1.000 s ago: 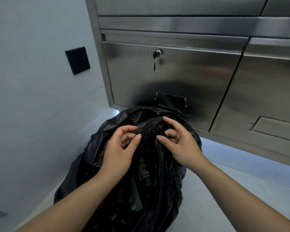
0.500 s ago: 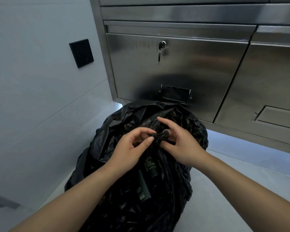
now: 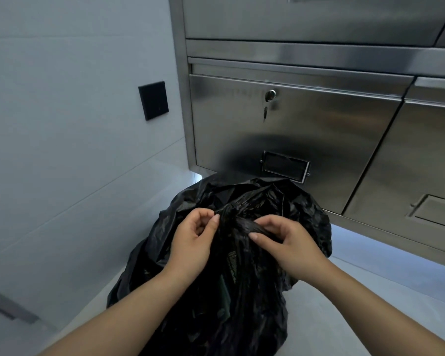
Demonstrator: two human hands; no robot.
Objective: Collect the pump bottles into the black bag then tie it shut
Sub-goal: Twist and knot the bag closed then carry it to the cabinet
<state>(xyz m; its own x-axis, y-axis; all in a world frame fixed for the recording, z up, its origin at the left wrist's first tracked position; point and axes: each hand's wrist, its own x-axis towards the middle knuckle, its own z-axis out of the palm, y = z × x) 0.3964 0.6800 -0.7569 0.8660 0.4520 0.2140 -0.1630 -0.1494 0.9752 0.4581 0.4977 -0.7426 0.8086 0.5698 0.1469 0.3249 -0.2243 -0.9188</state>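
Observation:
A full black bag [image 3: 303, 217] stands on the floor in front of me, its top gathered into a twisted knot between my hands. My left hand [image 3: 193, 242] pinches the bunched plastic on the knot's left side. My right hand [image 3: 290, 242] pinches the twisted strand on the right, thumb under it. Through the thin plastic below the knot show dark green pump bottles [image 3: 230, 265] with pale lettering; most of the bag's contents are hidden.
A stainless steel cabinet [image 3: 319, 129] with a key lock [image 3: 269, 95] and a label holder [image 3: 285, 167] rises right behind the bag. A pale wall with a black switch plate [image 3: 153, 100] stands to the left. Grey floor lies to the right.
My hands have drawn the bag's loose top together from an open gather into a tight twisted knot. The camera view has tilted slightly, lowering the cabinet in view.

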